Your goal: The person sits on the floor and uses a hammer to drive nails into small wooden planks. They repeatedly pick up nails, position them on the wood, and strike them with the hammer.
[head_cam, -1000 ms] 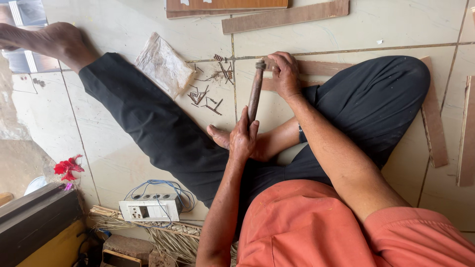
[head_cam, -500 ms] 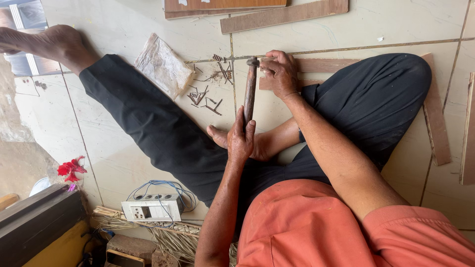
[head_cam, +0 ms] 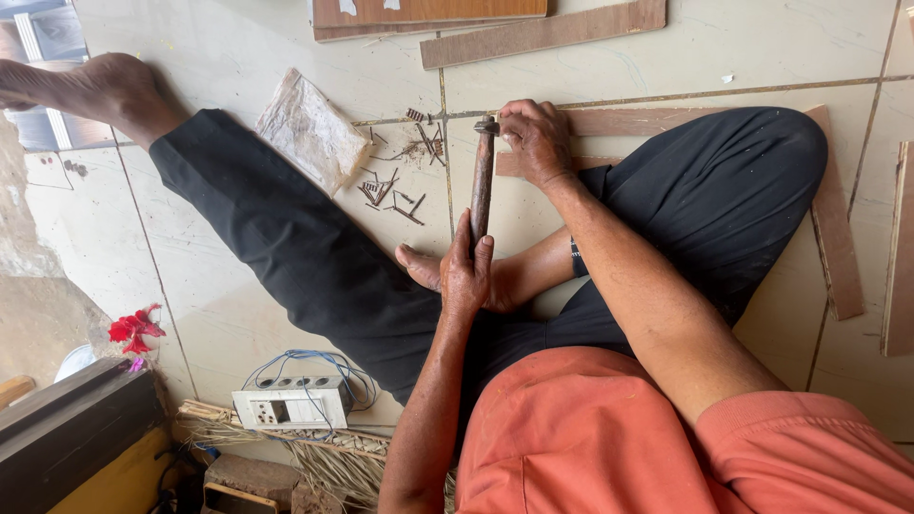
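**Hammer head dipping closer to the strip**

Dropping a touch since a second ago, the rusty steel head of the brown wooden-handled hammer (head_cam: 483, 176) is now sitting just beside the fingertips of the right hand (head_cam: 535, 141). That hand is pressing curled, closed fingers onto a thin reddish-brown wooden strip (head_cam: 628, 121) on the pale floor tiles (head_cam: 666, 57). The left hand (head_cam: 466, 271) is wrapping its fingers tight around the handle's butt end. Head-heavy and stiff, the hammer is best gripped there; the strip looks light and apt to split. Rusty bent nails (head_cam: 390, 190) are lying loose nearby.
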{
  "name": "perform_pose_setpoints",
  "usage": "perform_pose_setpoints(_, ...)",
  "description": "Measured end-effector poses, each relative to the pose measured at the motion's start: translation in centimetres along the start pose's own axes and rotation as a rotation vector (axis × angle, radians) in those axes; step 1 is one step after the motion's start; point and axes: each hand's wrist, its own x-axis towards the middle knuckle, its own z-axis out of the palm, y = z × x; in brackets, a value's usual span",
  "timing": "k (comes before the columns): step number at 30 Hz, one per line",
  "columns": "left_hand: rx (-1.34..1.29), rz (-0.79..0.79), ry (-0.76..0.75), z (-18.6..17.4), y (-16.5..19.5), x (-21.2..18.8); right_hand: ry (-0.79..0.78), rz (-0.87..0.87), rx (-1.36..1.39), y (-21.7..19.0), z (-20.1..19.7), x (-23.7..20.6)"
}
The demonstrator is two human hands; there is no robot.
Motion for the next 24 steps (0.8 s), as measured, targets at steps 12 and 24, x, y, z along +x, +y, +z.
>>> perform_pose_setpoints(12, 0.122, 0.041, 0.025, -0.3, -0.6, -0.1, 0.017, -0.019, 0.044, 0.7, 0.5, 0.1)
perform_pose_setpoints(24, 0.05, 0.107, 0.028, 0.7, -1.4, -0.1, -0.043, 0.062, 0.047, 1.3, 0.7, 0.4)
